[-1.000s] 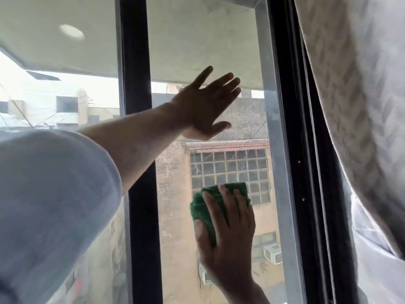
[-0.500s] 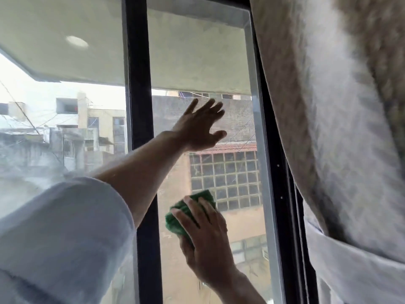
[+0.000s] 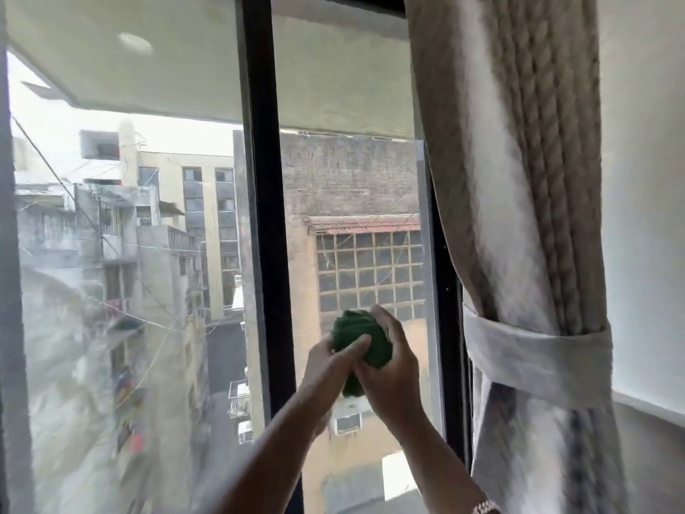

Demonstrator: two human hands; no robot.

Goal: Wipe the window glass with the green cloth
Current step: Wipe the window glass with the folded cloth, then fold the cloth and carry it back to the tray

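The window glass (image 3: pixel 356 187) fills the view beyond the curtain (image 3: pixel 519 217), and before its lower right pane both hands, left hand (image 3: pixel 330 369) and right hand (image 3: pixel 393 369), clutch the bunched green cloth (image 3: pixel 361 337), fingers (image 3: pixel 352 346) curled shut around it.

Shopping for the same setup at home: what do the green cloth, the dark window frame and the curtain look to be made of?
Green cloth: soft, matte textile, probably microfibre or terry; it bunches into folds between both hands.
Window frame: smooth, dark, semi-matte bars with straight, thin edges, likely painted or coated metal, though plastic cannot be ruled out.
Curtain: thick woven beige fabric with a raised pattern, hanging in heavy pleats, gathered by a plain white fabric tieback.
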